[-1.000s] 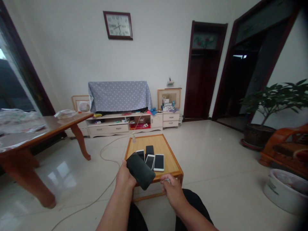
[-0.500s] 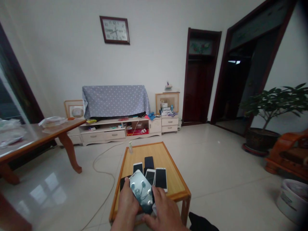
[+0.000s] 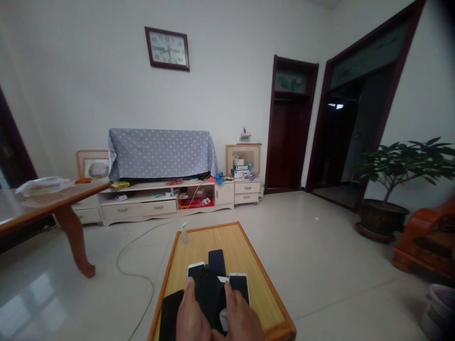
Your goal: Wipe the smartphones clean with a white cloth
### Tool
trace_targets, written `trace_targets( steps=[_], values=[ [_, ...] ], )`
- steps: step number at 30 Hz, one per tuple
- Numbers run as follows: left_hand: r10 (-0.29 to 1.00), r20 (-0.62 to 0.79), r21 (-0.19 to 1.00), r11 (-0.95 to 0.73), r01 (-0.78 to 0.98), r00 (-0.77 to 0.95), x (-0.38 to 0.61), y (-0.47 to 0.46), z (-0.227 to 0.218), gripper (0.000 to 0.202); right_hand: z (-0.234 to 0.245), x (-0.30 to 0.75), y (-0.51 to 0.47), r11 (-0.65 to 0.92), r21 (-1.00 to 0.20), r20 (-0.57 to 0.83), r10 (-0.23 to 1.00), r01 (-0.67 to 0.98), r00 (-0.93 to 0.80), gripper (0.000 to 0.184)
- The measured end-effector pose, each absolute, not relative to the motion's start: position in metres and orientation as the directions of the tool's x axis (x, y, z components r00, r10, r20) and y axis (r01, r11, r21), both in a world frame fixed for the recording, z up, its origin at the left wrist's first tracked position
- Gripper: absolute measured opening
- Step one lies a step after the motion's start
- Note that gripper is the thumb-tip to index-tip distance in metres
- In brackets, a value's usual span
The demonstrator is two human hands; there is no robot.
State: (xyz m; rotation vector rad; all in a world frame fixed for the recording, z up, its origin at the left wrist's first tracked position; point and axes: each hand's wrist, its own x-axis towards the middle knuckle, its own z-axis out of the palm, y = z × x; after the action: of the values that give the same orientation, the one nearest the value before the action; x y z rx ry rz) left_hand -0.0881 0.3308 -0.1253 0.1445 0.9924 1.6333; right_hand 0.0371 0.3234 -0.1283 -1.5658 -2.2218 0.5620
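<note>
The left hand (image 3: 190, 315) and right hand (image 3: 237, 318) grip a black phone (image 3: 209, 298) from both sides, fingers closed, over a low table (image 3: 227, 239); other phones (image 3: 239, 286) lie at twelve o'clock.

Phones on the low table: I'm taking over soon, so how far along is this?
Done: a white phone, a black phone and another white phone lie on the low table. In hand: the left hand and right hand grip a black-cased phone. Left: a dark phone lies apart, nearest the left hand.

Wall clock (image 3: 167, 49) above a polka-dot cloth (image 3: 161, 154); potted plant (image 3: 394, 184) beside the doorway (image 3: 341, 142).
</note>
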Motion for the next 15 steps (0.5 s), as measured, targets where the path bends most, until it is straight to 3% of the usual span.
trace_targets(
  steps=[7,12,15],
  values=[
    [0.917,-0.277,0.676,-0.025,-0.737,-0.286,-0.100,0.371,-0.125,0.030,-0.148,0.025,0.381,0.297,-0.589,0.182,0.955,0.752,-0.234,0.089],
    [0.797,-0.371,0.806,0.021,-0.592,-0.477,-0.134,0.392,-0.164,0.021,-0.158,0.015,0.446,0.193,-0.588,0.155,0.980,0.785,-0.125,0.063],
    [0.784,-0.388,0.828,0.067,-0.556,-0.484,-0.155,0.401,-0.182,0.016,-0.166,0.013,0.498,0.104,-0.541,0.124,0.991,0.835,-0.043,0.048]
  ],
)
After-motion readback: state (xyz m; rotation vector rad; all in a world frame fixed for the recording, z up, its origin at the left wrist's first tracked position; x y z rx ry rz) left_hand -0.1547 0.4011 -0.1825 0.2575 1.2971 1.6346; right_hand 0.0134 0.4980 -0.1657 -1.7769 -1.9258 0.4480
